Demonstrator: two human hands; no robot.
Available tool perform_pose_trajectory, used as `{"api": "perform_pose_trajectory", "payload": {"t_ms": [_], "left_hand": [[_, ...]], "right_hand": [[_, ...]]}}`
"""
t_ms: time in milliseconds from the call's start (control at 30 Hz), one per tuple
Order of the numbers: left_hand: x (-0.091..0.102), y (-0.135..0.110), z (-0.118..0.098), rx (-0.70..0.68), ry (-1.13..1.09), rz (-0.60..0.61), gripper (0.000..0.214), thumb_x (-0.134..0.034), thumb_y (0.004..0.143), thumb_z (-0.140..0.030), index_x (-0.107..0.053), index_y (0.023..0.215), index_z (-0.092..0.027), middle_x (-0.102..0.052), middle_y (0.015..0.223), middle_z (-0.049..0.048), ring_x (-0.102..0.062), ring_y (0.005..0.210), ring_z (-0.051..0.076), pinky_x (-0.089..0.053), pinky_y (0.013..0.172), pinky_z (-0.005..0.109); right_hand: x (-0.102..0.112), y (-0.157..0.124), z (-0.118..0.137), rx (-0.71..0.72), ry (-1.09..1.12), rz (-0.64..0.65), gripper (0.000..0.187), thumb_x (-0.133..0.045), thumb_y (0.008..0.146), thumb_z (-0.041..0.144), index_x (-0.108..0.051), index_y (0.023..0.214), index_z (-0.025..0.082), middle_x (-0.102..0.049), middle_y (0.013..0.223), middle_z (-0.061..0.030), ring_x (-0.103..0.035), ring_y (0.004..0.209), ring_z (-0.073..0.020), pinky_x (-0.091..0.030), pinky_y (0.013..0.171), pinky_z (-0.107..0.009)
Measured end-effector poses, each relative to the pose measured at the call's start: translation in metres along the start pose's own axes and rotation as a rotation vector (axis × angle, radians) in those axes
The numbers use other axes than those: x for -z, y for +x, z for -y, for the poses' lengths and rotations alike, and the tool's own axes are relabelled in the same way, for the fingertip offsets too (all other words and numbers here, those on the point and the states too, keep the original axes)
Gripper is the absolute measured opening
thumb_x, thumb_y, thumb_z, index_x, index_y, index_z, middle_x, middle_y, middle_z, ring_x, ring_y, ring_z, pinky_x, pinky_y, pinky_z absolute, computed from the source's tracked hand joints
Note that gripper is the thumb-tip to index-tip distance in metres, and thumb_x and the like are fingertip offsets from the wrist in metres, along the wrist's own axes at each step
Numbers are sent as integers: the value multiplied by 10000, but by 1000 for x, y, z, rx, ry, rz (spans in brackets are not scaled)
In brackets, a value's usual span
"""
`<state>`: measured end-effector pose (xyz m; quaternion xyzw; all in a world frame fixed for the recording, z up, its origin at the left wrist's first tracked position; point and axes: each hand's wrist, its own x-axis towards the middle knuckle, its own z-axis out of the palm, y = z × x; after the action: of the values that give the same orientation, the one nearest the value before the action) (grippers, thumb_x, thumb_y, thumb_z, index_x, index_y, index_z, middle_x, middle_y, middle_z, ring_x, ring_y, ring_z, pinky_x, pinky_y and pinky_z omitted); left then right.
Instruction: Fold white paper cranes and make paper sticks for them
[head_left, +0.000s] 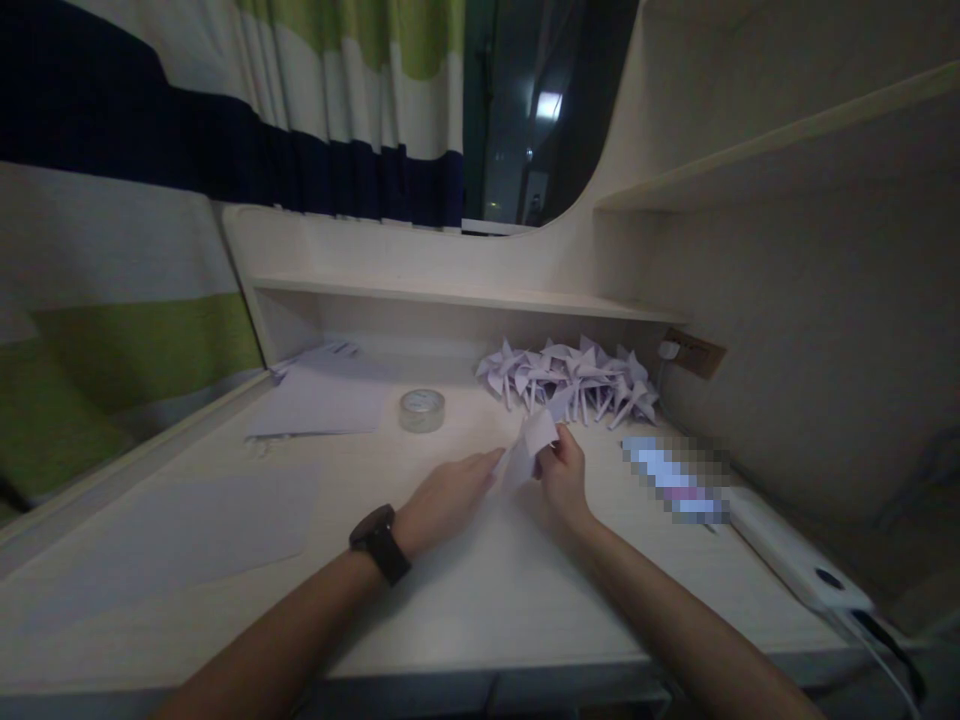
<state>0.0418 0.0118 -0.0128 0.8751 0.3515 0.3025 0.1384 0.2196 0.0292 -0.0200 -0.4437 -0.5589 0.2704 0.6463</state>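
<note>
A white piece of folded paper (529, 447) is held up over the middle of the desk. My right hand (562, 478) pinches its right edge between thumb and curled fingers. From the other side, my left hand (454, 497) reaches in with its fingers together, and their tips close on the paper's left edge. That contact is slightly blurred. Just behind the paper lies a heap of white paper pinwheels (574, 375) with rolled paper sticks. A roll of clear tape (421, 410) rests on the desk beyond my left hand.
Stacked white paper (322, 395) lies at the back left, with a loose sheet (202, 525) in front. A pixelated, phone-like object (675, 482) and a white power strip (795, 550) lie on the right. A low shelf (465, 295) overhangs the desk's back.
</note>
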Motion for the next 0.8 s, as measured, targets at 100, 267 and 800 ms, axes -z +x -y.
{"api": "perform_pose_trajectory", "payload": {"t_ms": [100, 267, 800], "left_hand": [[0, 2, 3, 65, -170, -2, 265, -379, 953, -252, -556, 1139, -189, -665, 963, 75, -640, 754, 177, -480, 719, 305], [1, 9, 13, 278, -622, -58, 311, -417, 930, -384, -585, 1010, -134, -656, 953, 109, -627, 629, 151, -483, 596, 283], [-1, 8, 22, 379, -930, -90, 485, -654, 787, -500, -659, 1128, -156, -648, 998, 104, -600, 741, 175, -518, 691, 342]], "right_hand": [[2, 2, 5, 80, -105, 16, 209, -497, 872, 390, -521, 812, 191, -490, 582, 51, -456, 502, -117, -359, 481, -227], [14, 14, 9, 342, -440, -137, 292, -495, 897, 399, -561, 1071, 173, -607, 965, -81, -563, 817, -188, -466, 715, -320], [-1, -3, 6, 594, -543, 145, 126, -557, 878, 237, -663, 930, 195, -692, 890, -68, -589, 883, -221, -465, 820, -376]]}}
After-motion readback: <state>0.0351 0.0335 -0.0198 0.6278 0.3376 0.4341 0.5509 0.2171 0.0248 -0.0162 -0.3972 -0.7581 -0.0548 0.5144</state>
